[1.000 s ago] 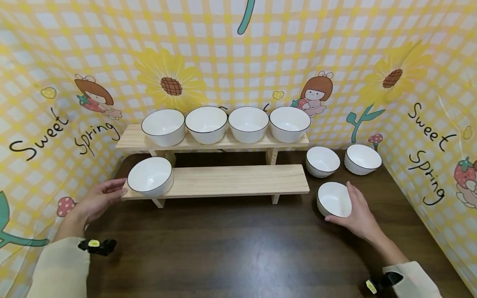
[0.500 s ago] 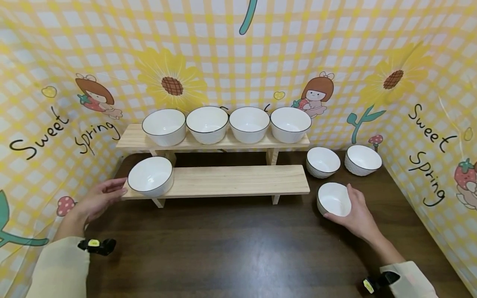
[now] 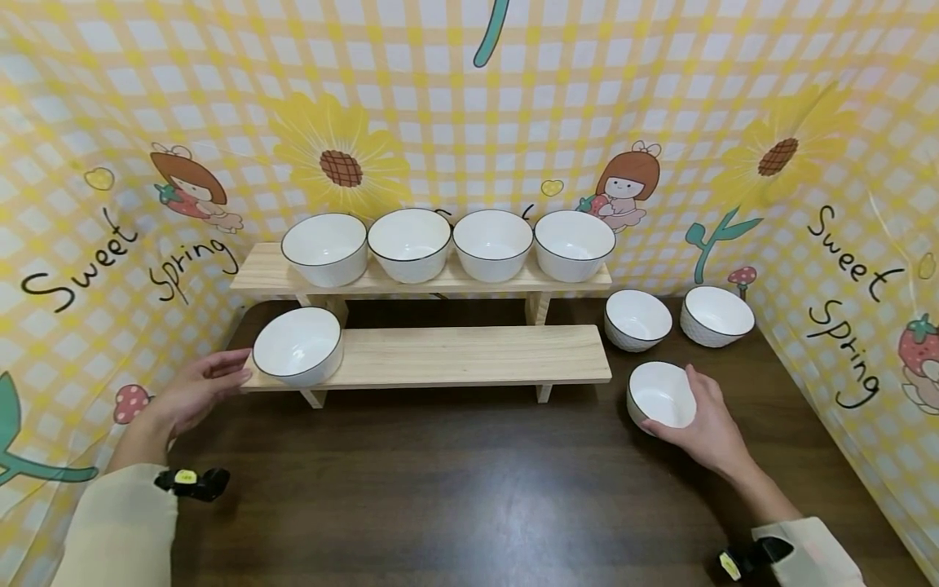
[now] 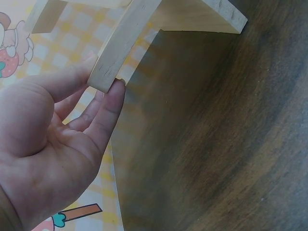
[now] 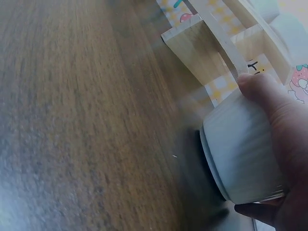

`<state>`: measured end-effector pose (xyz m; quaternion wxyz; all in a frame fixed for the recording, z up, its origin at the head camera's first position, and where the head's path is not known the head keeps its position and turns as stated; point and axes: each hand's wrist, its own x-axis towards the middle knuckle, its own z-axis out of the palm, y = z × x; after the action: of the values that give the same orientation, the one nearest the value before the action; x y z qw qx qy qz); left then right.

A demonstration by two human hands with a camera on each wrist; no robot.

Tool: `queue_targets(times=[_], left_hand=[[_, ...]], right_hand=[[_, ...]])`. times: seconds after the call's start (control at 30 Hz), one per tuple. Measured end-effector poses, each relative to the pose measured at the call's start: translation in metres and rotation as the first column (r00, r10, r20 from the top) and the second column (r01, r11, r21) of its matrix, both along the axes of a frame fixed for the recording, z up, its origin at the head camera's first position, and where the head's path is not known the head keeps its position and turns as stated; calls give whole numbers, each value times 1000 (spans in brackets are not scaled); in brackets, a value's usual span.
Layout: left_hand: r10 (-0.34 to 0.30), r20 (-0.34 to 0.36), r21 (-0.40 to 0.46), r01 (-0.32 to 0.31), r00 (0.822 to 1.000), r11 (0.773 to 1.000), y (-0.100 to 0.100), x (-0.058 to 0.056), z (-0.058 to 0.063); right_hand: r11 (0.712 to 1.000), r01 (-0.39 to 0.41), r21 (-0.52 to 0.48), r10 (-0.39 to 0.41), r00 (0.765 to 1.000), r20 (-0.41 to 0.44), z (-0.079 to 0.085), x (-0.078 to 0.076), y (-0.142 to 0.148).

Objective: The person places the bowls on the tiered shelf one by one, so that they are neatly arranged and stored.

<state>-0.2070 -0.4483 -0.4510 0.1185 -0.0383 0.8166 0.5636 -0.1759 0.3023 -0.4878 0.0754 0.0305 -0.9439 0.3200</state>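
Note:
My right hand (image 3: 703, 424) grips a small white bowl (image 3: 656, 390) with a dark rim, thumb at the near side and fingers round the far right. The right wrist view shows this bowl (image 5: 245, 149) from the side, its base close over the dark table. At the left, my left hand (image 3: 194, 393) pinches the end of the lower board of a two-tier wooden shelf (image 3: 469, 356). In the left wrist view, the thumb lies on one face of the board's end (image 4: 118, 53) and the fingers on the other. A larger white bowl (image 3: 297, 346) stands on that lower board, beside the left hand.
Several white bowls (image 3: 409, 244) stand in a row on the upper board (image 3: 257, 269). Two small textured bowls, one nearer the shelf (image 3: 637, 320) and one farther right (image 3: 716, 316), sit behind my right hand. Yellow checked cloth (image 3: 469, 106) surrounds the brown table (image 3: 411, 489).

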Motion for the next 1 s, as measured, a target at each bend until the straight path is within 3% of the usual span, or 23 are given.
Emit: queue_targets(times=[0.3,1.0], left_hand=[[5,7,9,-5,1000,1000,-1,0,-1],[6,51,-58,-3,999,998,1,-1,3]], right_hand=[[1000,-20,0,20,999,-30,8,5,2],[983,-178,45,182,978,-107,55,14,-13]])
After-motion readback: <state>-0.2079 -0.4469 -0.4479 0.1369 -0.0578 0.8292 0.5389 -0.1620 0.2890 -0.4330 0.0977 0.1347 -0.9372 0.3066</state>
